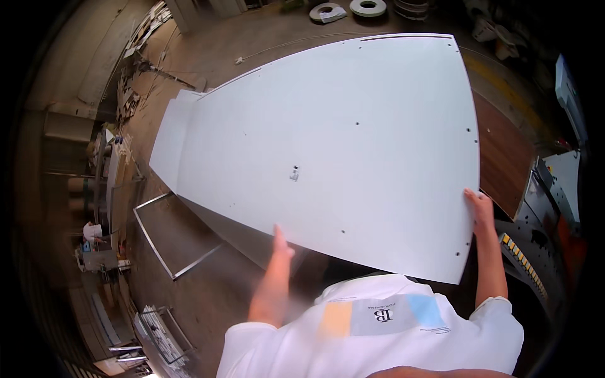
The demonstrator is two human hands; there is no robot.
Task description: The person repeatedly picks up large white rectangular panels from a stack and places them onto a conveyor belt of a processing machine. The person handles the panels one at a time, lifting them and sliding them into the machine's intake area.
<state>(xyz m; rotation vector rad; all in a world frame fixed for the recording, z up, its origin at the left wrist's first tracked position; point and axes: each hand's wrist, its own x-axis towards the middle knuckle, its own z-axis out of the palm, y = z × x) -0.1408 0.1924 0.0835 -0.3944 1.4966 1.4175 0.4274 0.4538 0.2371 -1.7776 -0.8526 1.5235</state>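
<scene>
A large white panel [391,170] with small drilled holes and a little label [294,173] fills the middle of the head view. My left hand [282,244] holds its near long edge, thumb upright at the rim and the other fingers hidden. At the right end edge, my right hand [482,208] grips the panel with its thumb over the top face, fingers out of sight beneath. Another white panel [169,140] shows past the far left end, lower down.
A brown wood-grain board [501,148] lies beyond the right end, beside a dark machine [535,220] with a yellow-dotted strip. On the floor at left stands a metal frame [154,242]. Rolls of banding [367,7] lie at the back. Offcuts [129,94] line the left wall.
</scene>
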